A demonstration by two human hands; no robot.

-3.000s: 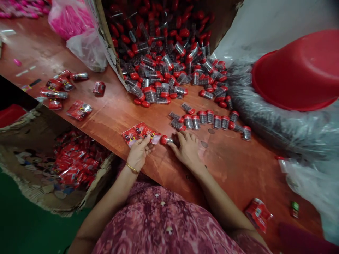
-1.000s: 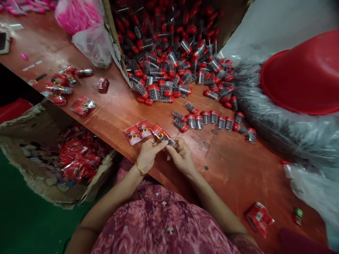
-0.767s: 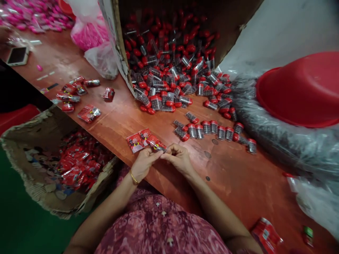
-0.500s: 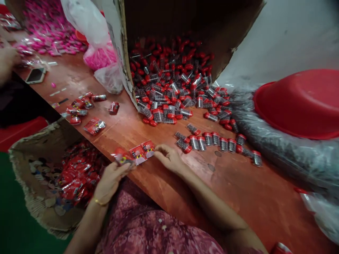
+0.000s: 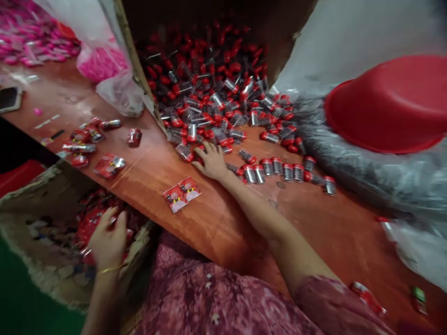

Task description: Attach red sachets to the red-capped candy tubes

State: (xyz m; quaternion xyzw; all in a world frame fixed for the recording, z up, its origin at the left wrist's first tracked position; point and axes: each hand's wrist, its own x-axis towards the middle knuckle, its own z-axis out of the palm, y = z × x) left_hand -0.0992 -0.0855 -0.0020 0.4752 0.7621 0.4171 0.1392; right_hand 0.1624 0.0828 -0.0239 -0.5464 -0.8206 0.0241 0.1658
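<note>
My left hand (image 5: 106,235) hangs over the low cardboard box (image 5: 42,274) beside the table, fingers apart and blurred, with nothing in them that I can see. Red filled packets (image 5: 89,221) lie in that box under the hand. My right hand (image 5: 211,160) is stretched out to the near edge of the heap of clear, red-capped tubes (image 5: 209,107), its fingers spread and touching the closest ones. Two joined red sachets (image 5: 181,194) lie flat on the wooden table (image 5: 216,223) between my hands.
A big cardboard box (image 5: 134,79) on its side spills the tubes. A row of upright tubes (image 5: 279,170) stands to the right. A red basin (image 5: 391,104) rests on plastic sheeting. Filled packets (image 5: 87,139), pink bags (image 5: 101,65) and a phone (image 5: 9,97) are at the left.
My left hand carried a filled red packet off the table down to the low box and no longer holds it. My right hand left the sachets and reached forward to the tube heap.
</note>
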